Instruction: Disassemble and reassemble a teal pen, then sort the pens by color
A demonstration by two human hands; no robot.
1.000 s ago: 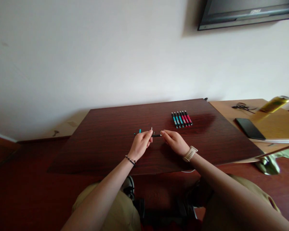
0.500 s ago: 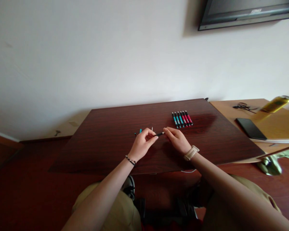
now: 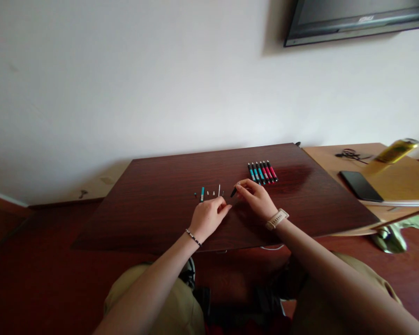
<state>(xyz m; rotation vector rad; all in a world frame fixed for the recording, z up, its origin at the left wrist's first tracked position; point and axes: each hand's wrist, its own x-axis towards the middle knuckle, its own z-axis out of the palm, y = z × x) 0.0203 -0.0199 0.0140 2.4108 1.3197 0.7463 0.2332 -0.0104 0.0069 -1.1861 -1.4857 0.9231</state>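
Observation:
My right hand (image 3: 255, 197) pinches a short black pen part (image 3: 233, 191), tilted, just above the dark table (image 3: 153, 195). Close by on its left, my left hand (image 3: 209, 216) is low over the tabletop with fingers curled and thumb near them; whatever is between its fingertips is hidden. Beyond my left hand lies a row of pen parts: a tiny teal piece (image 3: 195, 194), a blue pen barrel (image 3: 202, 193), two small white pieces (image 3: 211, 193), a thin white refill (image 3: 219, 189) and a small dark piece (image 3: 223, 193).
Several whole pens (image 3: 262, 172), blue and pink with black ends, lie side by side behind my right hand. On the lighter side table are a phone (image 3: 361, 186), a black cable (image 3: 351, 155) and a yellow can (image 3: 393, 154). A screen (image 3: 363, 23) hangs on the wall.
Both hands held the black pen part between them before. Now my left hand has let go of it and dropped nearer the table, uncovering the row of parts; my right hand keeps the part.

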